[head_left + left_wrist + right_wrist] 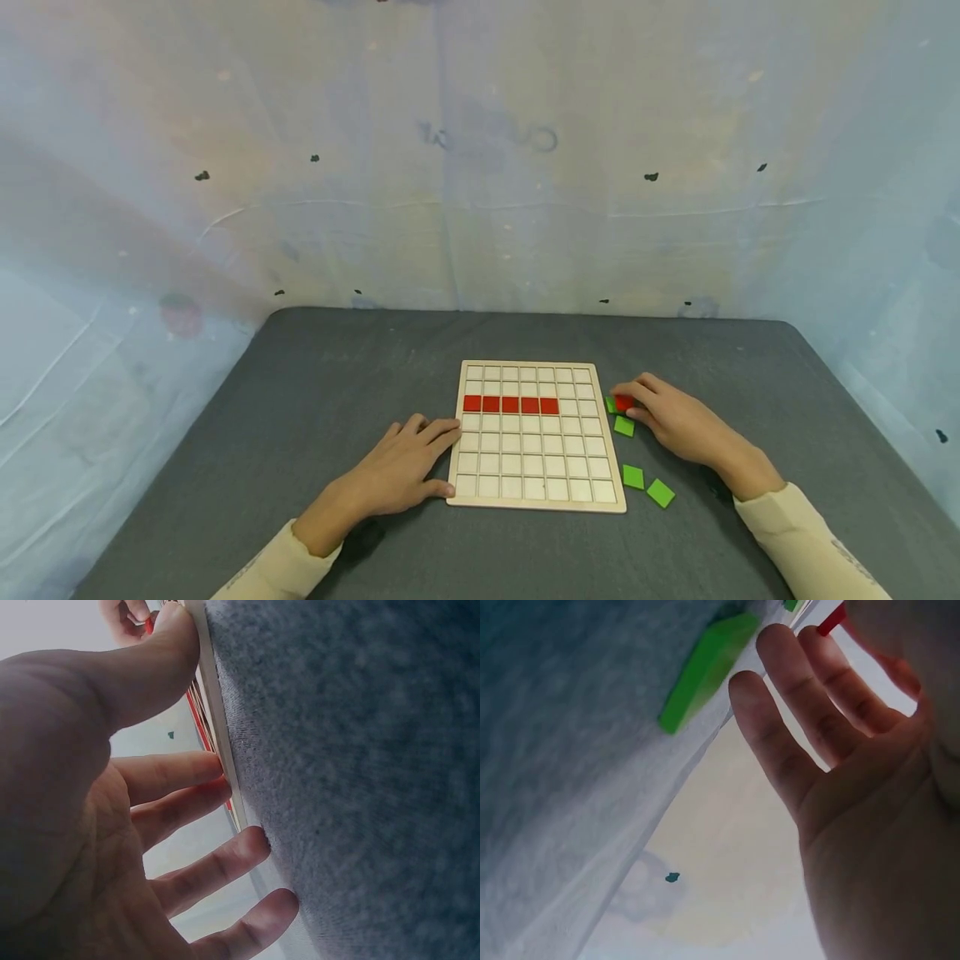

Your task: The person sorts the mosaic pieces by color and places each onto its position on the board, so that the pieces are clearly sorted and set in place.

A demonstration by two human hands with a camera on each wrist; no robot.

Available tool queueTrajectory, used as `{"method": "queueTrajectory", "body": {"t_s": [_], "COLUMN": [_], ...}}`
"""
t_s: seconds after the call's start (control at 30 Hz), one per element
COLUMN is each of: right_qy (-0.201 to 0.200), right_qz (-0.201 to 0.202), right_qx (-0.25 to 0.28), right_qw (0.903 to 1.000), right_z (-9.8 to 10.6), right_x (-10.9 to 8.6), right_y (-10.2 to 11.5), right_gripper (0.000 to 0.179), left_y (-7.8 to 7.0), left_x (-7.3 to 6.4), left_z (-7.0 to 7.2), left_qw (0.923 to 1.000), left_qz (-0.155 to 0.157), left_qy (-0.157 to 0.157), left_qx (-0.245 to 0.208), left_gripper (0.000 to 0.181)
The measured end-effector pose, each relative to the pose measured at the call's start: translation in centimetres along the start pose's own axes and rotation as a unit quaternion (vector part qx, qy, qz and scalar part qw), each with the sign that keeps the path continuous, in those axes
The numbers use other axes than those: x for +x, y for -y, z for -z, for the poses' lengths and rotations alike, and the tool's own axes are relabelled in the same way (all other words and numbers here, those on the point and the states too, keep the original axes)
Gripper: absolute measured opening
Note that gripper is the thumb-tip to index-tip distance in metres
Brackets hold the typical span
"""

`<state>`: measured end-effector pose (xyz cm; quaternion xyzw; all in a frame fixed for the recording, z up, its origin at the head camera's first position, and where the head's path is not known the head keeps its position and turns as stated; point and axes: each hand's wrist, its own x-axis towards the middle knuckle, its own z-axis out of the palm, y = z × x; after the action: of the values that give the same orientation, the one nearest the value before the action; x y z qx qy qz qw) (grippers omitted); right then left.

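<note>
A pale wooden grid board lies flat on the grey table, with a row of several red square tiles in its third row from the back. My left hand rests at the board's left edge; thumb and fingertips touch the rim, fingers fairly straight. Just right of the board, my right hand pinches a red tile between thumb and fingers. In the right wrist view only a sliver of that red tile shows. A green tile lies partly hidden beside the held one.
More green tiles lie right of the board: one near the right hand, two closer to the front. The grey table has a pale, dark-spotted cloth hanging behind and along its sides.
</note>
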<state>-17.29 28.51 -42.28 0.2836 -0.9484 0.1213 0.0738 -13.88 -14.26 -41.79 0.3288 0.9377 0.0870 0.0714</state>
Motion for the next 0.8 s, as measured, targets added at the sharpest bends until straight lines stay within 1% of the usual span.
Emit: {"method": "queueTrajectory", "body": {"t_s": [0.27, 0.57, 0.8], "right_qy": [-0.005, -0.016, 0.001], "right_qz": [0.004, 0.032, 0.043], "right_qx": [0.012, 0.008, -0.007], "right_qw": [0.9999, 0.9993, 0.999], "right_z": [-0.1, -0.3, -0.6], "right_x": [0.4, 1.1, 1.8], "right_y": [0.3, 0.8, 1.5], "right_gripper": [0.033, 0.035, 0.034], "left_y": [0.0, -0.1, 0.0], "left_x": [-0.2, -0.1, -0.1], "left_z": [-0.1, 0.0, 0.0], "left_qw": [1.0, 1.0, 1.0], "left_qz": [0.0, 0.0, -0.001], "left_qy": [0.0, 0.002, 0.0], "left_qx": [0.004, 0.0, 0.0], "left_gripper": [0.077, 0.077, 0.077]}}
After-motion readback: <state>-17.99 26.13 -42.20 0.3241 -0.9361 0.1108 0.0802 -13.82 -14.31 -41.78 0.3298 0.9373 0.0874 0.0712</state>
